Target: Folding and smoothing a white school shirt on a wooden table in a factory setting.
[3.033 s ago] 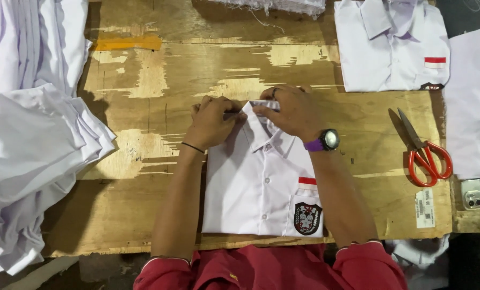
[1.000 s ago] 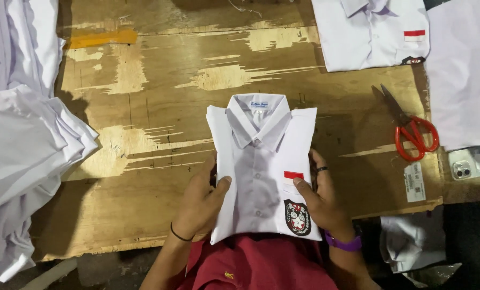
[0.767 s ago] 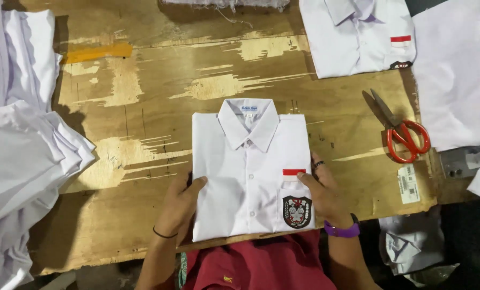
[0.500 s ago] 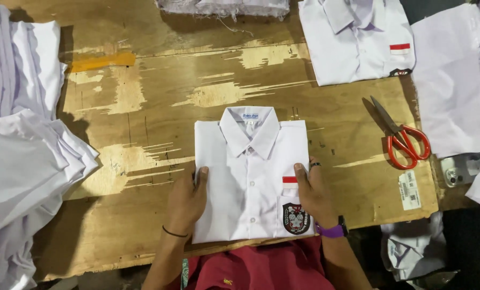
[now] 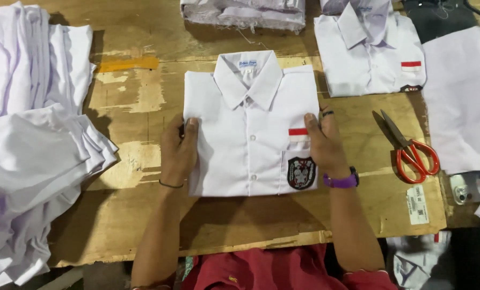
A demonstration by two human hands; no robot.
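Note:
A folded white shirt (image 5: 249,134) lies collar-up on the worn wooden table (image 5: 143,225). It has a red-and-white patch and a dark crest badge on its pocket. My left hand (image 5: 179,150) grips the shirt's left edge, thumb on top. My right hand (image 5: 325,144), with a purple watch on the wrist, grips the right edge beside the patch. Both hands hold the shirt, which sits further from me than before.
A heap of unfolded white shirts (image 5: 30,139) fills the left side. Another folded shirt (image 5: 370,53) lies at the back right, a stack of white cloth (image 5: 244,13) at the back. Orange-handled scissors (image 5: 412,150) lie to the right, beside more white fabric (image 5: 460,102).
The shirt was flipped front-up near the table's edge and then slid away from me toward the table's middle, both hands staying on its sides.

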